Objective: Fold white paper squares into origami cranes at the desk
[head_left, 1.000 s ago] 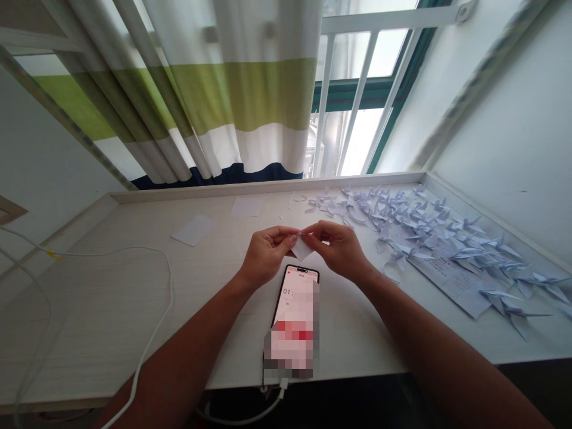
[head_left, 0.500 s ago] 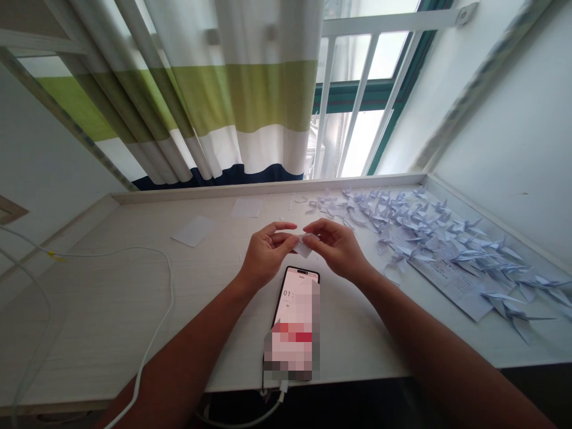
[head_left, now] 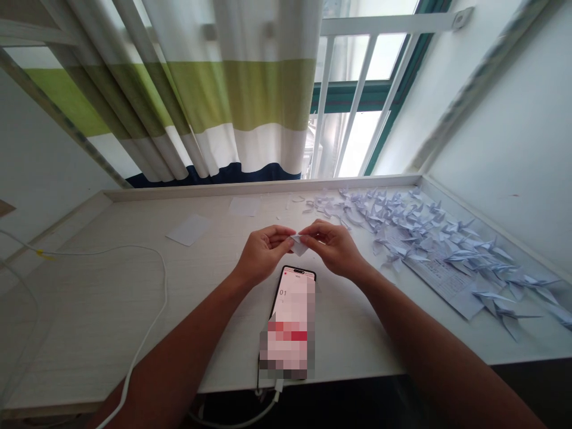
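Note:
A small folded piece of white paper (head_left: 299, 246) is pinched between both hands above the table, one corner pointing down toward me. My left hand (head_left: 267, 253) grips its left side between thumb and fingers. On the right side, my right hand (head_left: 333, 245) pinches it the same way. The fingers hide the paper's upper part. Just below the hands lies a phone (head_left: 292, 298) with its screen lit and partly blurred out.
Many folded paper cranes (head_left: 393, 208) crowd the table's right side, some on a printed sheet (head_left: 440, 277). Two flat paper squares (head_left: 189, 230) lie at the back left. A white cable (head_left: 164, 280) curves across the left. Curtains (head_left: 263, 89) hang behind the table's raised rim (head_left: 210, 189).
Both hands keep hold of the paper. The fingertips have drawn closer together on its top edge, and more of its pointed lower corner shows. The view has shifted slightly.

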A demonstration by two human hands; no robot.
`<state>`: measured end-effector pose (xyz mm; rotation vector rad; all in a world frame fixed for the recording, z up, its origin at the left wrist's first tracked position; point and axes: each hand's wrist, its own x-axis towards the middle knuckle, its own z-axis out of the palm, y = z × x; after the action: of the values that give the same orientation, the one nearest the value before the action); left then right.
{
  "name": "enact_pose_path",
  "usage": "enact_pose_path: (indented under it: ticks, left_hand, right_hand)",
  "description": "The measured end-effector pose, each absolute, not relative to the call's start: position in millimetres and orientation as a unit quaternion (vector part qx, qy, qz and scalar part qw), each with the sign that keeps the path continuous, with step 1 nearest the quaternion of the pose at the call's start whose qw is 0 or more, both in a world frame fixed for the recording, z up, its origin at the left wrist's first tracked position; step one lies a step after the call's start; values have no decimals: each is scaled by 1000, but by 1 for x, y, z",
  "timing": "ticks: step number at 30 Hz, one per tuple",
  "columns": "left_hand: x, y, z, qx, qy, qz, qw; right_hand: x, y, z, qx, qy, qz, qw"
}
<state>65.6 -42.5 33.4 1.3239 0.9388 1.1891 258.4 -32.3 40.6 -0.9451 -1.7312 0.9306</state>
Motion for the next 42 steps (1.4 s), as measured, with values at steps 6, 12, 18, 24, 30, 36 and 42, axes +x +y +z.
enact_pose_path:
  ticks: [6, 12, 18, 24, 30, 36, 42]
  left_hand:
    - [65, -42, 30, 568, 415, 496, 509]
    - [64, -44, 31, 585, 411, 519, 468]
    - [62, -44, 31, 606, 415, 494, 465]
    - [64, -44, 33, 587, 425, 471, 503]
    - [66, -44, 38, 544, 428, 486, 533]
    - [59, -42, 43, 534, 432, 485, 541]
    - [59, -40, 41, 514, 443, 466, 568]
  right_hand:
    - [259, -31, 38, -390, -722, 358, 445]
    - [256, -33, 37, -387, -698, 391, 460]
    - [253, -37, 39, -395, -725, 337, 452]
    - [253, -38, 38, -408, -721, 331, 452]
    - [249, -34, 32, -380, -653, 468, 458]
    - [252, -28, 30, -373, -666, 458, 456]
    - [251, -31, 34, -397, -673, 410, 471]
